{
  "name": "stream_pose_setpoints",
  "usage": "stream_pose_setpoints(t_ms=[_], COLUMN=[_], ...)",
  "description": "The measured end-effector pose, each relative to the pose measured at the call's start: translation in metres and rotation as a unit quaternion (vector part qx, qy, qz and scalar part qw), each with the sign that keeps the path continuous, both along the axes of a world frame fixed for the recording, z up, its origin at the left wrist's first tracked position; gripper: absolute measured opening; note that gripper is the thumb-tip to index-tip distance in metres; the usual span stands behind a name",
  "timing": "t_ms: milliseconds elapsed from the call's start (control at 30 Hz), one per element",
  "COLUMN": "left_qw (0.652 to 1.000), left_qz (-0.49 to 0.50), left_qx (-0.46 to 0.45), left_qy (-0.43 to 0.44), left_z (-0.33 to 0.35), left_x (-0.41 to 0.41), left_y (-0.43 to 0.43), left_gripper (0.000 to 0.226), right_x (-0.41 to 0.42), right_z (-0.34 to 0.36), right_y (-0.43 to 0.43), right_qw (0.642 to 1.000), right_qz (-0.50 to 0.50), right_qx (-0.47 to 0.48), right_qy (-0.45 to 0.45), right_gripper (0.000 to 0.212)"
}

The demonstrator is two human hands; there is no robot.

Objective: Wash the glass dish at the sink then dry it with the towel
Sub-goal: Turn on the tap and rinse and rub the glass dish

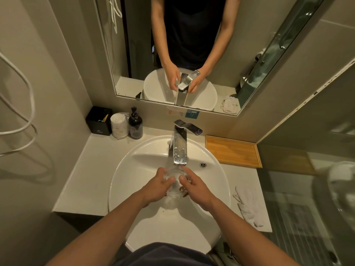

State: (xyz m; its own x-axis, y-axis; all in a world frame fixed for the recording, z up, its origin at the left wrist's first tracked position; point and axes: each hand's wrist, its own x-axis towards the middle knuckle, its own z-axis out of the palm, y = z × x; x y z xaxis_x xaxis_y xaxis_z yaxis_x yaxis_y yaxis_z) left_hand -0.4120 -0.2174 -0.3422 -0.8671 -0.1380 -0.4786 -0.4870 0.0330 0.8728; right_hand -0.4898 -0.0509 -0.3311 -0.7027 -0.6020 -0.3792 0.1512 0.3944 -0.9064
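A small clear glass dish (175,186) is held over the white round sink (134,169), just below the spout of the chrome faucet (180,148). My left hand (158,187) grips its left side, thumb over the rim. My right hand (195,188) grips its right side, thumb inside the dish. Whether water is running is hard to tell. A crumpled white towel (246,207) lies on the counter to the right of the sink.
A black box (98,120), a wrapped white roll (119,125) and a dark pump bottle (135,124) stand at the back left of the counter. A wooden tray (233,150) sits at the back right. A mirror (192,45) hangs above; a glass shower wall is on the right.
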Motion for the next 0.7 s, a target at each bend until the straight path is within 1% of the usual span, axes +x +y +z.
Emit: stream_pose_setpoints(t_ms=[100, 167, 200, 267, 333, 400, 467, 500, 633, 700], left_qw=[0.998, 0.995, 0.993, 0.995, 0.997, 0.998, 0.999, 0.999, 0.996, 0.994], left_qz=[0.051, 0.099, 0.105, 0.071, 0.031, 0.034, 0.048, 0.052, 0.069, 0.067], left_qx=[-0.013, 0.021, 0.043, 0.072, 0.075, 0.043, 0.002, 0.004, 0.058, 0.085], left_qy=[0.019, 0.014, 0.014, 0.020, 0.010, -0.005, -0.010, -0.007, 0.008, -0.004], left_z=[-0.003, -0.004, -0.004, -0.002, 0.002, 0.003, 0.003, 0.001, -0.002, -0.002], left_x=[-0.002, -0.003, -0.003, -0.003, -0.003, -0.005, -0.005, -0.005, 0.001, 0.001], left_y=[-0.001, 0.000, 0.000, -0.004, -0.007, -0.009, -0.008, -0.007, 0.001, 0.002], left_gripper=[0.034, 0.030, 0.028, 0.028, 0.038, 0.033, 0.030, 0.029, 0.028, 0.031], right_x=[0.001, 0.003, 0.004, 0.004, 0.002, 0.000, 0.001, 0.003, 0.009, 0.011], right_z=[-0.001, -0.007, -0.010, -0.012, -0.009, -0.007, -0.008, -0.008, -0.011, -0.011], right_y=[0.002, 0.003, 0.004, 0.003, 0.002, 0.002, 0.001, 0.000, 0.003, 0.004], right_qw=[1.000, 1.000, 0.999, 1.000, 1.000, 1.000, 1.000, 1.000, 0.998, 0.999], right_qz=[-0.004, -0.022, -0.024, -0.019, -0.017, -0.015, -0.014, -0.021, -0.061, -0.050], right_qx=[-0.008, -0.006, -0.006, -0.006, 0.002, 0.002, 0.011, 0.014, 0.002, -0.003], right_qy=[0.004, -0.015, -0.022, -0.024, -0.017, -0.016, -0.006, -0.001, -0.002, -0.018], right_gripper=[0.025, 0.026, 0.030, 0.036, 0.041, 0.043, 0.040, 0.038, 0.043, 0.036])
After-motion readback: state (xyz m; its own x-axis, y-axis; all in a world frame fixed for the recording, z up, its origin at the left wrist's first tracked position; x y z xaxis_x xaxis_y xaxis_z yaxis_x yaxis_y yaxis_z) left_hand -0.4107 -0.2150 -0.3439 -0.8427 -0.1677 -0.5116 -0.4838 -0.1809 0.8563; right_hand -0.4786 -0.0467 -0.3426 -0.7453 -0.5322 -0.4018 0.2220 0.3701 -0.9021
